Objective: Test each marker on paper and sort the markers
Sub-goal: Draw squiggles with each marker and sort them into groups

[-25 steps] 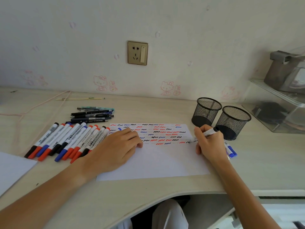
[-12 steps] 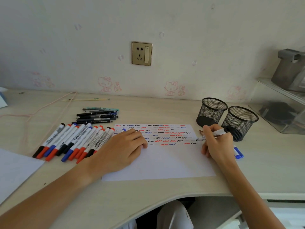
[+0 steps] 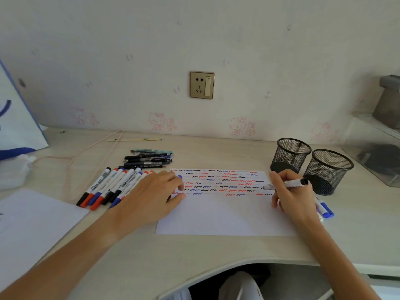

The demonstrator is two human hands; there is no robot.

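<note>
- Right hand (image 3: pixel 291 197) is gripping an uncapped black marker (image 3: pixel 285 184) in a writing hold, tip hovering at or just off the paper (image 3: pixel 225 215), right end of the squiggle rows; contact unclear.
- Left hand (image 3: pixel 151 198) is lying flat, fingers relaxed, pinning the sheet's left edge.
- Step: testing this marker; black squiggle sitting just below the tip.
- Untested-looking row of markers (image 3: pixel 108 188) is lying left of the paper; two blue-capped ones (image 3: pixel 323 210) are sitting behind the right hand.
- Next, likely: capping it, then sorting toward the mesh cups (image 3: pixel 311 164), both looking empty.
</note>
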